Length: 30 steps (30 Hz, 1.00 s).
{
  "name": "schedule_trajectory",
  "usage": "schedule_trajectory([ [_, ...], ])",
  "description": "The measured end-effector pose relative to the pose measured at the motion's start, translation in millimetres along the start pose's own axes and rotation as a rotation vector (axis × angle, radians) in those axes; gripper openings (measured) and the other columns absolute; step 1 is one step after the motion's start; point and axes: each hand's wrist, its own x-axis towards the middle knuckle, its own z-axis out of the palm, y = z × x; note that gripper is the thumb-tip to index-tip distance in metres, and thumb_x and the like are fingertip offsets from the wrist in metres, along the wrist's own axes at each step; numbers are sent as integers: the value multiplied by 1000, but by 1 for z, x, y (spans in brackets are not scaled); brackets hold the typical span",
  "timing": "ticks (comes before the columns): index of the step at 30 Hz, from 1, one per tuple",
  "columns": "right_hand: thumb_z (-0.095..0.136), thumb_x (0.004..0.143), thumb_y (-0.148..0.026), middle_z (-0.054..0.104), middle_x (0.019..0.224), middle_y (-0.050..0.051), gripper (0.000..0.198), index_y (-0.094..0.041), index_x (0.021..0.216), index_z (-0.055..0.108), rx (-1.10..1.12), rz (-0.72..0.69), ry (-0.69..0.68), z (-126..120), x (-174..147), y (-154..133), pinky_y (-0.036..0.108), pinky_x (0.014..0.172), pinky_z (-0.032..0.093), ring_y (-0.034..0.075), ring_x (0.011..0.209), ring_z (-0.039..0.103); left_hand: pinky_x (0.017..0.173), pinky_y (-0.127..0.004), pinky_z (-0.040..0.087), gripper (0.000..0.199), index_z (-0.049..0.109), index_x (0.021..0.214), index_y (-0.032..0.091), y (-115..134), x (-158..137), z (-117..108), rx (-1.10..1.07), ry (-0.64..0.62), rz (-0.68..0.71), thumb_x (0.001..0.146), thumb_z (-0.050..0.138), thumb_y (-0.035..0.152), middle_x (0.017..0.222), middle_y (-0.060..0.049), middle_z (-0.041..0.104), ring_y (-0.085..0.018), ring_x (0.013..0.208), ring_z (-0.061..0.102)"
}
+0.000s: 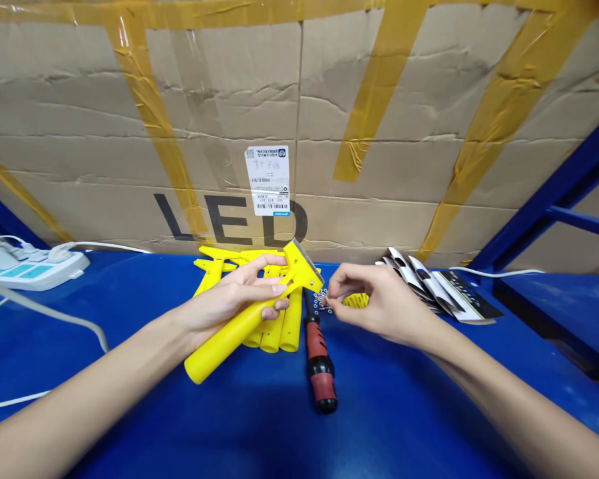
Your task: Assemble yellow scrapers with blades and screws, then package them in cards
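1. Taped cardboard box behind a blue tabletop.
2. Left hand wraps around a yellow scraper, above more scrapers.
3. Right hand, fingertips pinched together, near its blade end; cannot tell what they hold.

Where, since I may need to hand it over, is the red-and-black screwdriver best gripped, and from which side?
I'd probably grip the screwdriver around its thick handle, coming from the near right. The handle points toward the wearer, while the thin shaft runs away beside the small metal pieces, and yellow scraper tools lie to its left.
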Motion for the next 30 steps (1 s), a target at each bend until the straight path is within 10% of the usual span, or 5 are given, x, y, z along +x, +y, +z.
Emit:
schedule_trajectory([
  [7,75,79,-28,79,85,7,15,-17,90,75,313,197,2,-6,3,-9,31,70,59,22,81,76,59,-18,41,42,46,125,22,-3,-3,-1,64,-38,-36,90,69,16,76,-2,60,-9,63,52],
  [30,78,82,-42,76,75,7,28,-15,90,74,350,164,231,-7,6,-10,35,74,63,19,70,75,57,-18,43,44,52,121,20,-6,-1,5,14,7,-29,83,74,13,74,0,60,-9,59,54],
])
